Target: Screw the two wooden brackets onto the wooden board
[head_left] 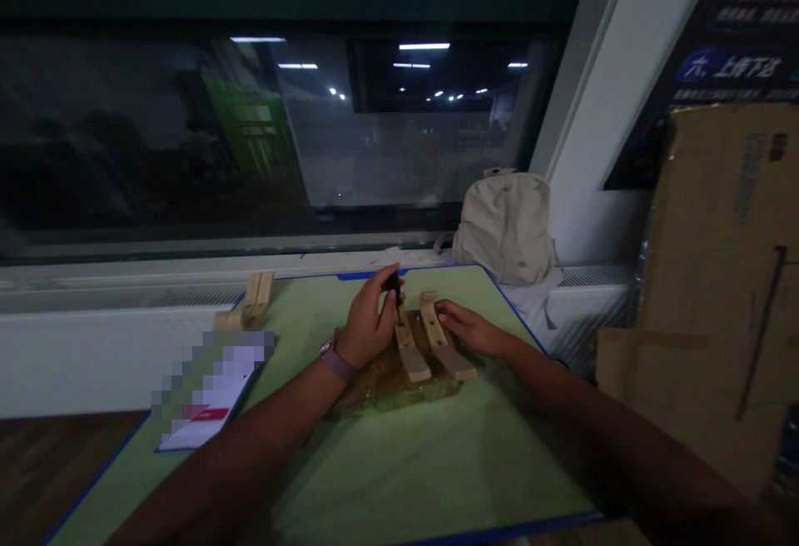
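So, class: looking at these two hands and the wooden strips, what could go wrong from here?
The dark tool in the left hand could slip off the wooden strip towards the right hand, which rests close by on the second strip. Dim light may make aiming harder.

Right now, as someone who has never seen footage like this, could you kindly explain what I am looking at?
This is one view from a camera worn on a person's head, looking down at their own bare hands over a green mat. The left hand holds a small dark tool upright against one of two curved wooden pieces lying on a brownish board. The right hand rests on the other wooden piece. Further back lie another wooden part, a beige backpack and, at left, a booklet.
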### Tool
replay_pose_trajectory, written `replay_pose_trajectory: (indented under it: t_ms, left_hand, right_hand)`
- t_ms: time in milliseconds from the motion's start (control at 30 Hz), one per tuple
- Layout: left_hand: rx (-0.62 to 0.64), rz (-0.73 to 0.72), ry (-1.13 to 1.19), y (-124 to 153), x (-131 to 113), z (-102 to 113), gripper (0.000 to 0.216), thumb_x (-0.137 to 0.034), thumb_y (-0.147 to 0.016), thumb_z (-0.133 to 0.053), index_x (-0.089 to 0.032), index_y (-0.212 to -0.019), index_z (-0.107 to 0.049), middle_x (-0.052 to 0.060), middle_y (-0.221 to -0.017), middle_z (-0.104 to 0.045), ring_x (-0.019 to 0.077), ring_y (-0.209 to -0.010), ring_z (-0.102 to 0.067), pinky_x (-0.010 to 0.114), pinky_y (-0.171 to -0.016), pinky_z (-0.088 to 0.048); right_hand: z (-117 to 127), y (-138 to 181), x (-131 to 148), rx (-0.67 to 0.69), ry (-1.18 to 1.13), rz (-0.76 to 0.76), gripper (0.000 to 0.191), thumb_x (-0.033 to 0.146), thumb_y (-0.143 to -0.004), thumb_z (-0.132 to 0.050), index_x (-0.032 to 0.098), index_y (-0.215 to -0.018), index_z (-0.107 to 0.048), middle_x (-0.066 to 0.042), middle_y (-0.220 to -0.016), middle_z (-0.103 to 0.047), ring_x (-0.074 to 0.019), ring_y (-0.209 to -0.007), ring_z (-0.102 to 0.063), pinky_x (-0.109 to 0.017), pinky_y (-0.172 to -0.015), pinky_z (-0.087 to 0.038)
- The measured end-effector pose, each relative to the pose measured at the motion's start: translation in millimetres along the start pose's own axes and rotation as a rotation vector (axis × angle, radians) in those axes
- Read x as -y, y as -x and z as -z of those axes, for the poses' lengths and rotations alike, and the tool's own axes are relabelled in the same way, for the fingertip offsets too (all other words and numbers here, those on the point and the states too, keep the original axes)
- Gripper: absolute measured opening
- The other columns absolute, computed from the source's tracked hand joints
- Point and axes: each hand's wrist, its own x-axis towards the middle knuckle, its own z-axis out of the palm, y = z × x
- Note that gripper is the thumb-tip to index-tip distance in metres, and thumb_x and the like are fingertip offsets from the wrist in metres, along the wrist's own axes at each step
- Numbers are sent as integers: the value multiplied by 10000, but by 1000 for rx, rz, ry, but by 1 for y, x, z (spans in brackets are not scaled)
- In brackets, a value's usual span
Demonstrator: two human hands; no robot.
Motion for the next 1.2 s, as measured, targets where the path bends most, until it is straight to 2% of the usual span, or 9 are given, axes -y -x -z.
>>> replay_pose_trajectory:
  t_ms: [133,233,333,500,667,800,900,1033,1200]
  left_hand:
    - [-29,-25,-18,-1,0,0,328,-269,-925,-537,-190,-1242,-504,86,-1048,-657,183,-944,-659,350,-875,-547]
    - [-32,1,1,-1,0,0,316,-259,-938,-515,-196,-1247,-494,82,-1042,-664,176,-945,-662,342,-869,-549]
    - [-9,24,57,0,0,-2,375,-246,-970,-441,-203,-1342,-418,104,-1124,-659,168,-967,-664,338,-861,-555]
    - [-2,21,123,1,2,-5,520,-259,-998,-372,-226,-1487,-199,146,-1275,-609,172,-1033,-648,367,-893,-549]
    - [-17,25,181,1,2,-5,355,-265,-998,-367,-228,-1351,-374,135,-1270,-593,181,-1035,-645,369,-884,-545]
    - [-46,-97,40,-2,0,0,279,-260,-953,-485,-210,-1227,-503,111,-1197,-576,217,-1126,-570,420,-969,-495]
    - [-92,-126,-86,-5,-2,3,261,-255,-911,-572,-206,-1167,-558,83,-1092,-562,211,-1058,-563,399,-921,-511]
    - [-98,-85,-123,-6,-3,4,268,-228,-913,-571,-213,-1181,-567,62,-1032,-593,189,-983,-592,360,-874,-533]
    - [-87,0,6,-1,1,-1,389,-253,-942,-515,-206,-1322,-444,101,-1143,-618,181,-999,-641,345,-873,-557]
  right_hand:
    - [0,1,1,6,1,-9,475,580,-958,-426,180,-1164,-580,-97,-1153,-635,-251,-1122,-566,-439,-1026,-411]
    - [1,1,1,3,7,-14,466,578,-956,-432,183,-1154,-581,-94,-1148,-637,-247,-1114,-569,-433,-1024,-413]
    - [1,0,1,0,7,-3,460,574,-961,-422,183,-1146,-579,-94,-1139,-638,-247,-1111,-569,-436,-1021,-414]
    - [1,-1,0,8,19,6,438,560,-969,-410,187,-1132,-569,-98,-1119,-633,-249,-1101,-567,-442,-1010,-417]
    - [0,-1,0,10,3,14,426,540,-978,-398,182,-1146,-556,-112,-1158,-623,-256,-1137,-556,-454,-1033,-392]
    - [-1,-1,-2,11,-15,18,440,543,-977,-399,180,-1169,-557,-116,-1180,-618,-259,-1153,-553,-463,-1045,-382]
    - [-1,-1,-5,4,-19,11,474,576,-963,-407,178,-1165,-565,-119,-1175,-623,-264,-1148,-558,-465,-1041,-388]
    - [0,-1,-5,3,-14,2,488,602,-950,-417,187,-1150,-575,-107,-1167,-635,-261,-1149,-559,-454,-1043,-393]
    - [0,0,0,8,-10,12,465,570,-969,-403,179,-1162,-564,-108,-1173,-633,-257,-1153,-557,-452,-1046,-389]
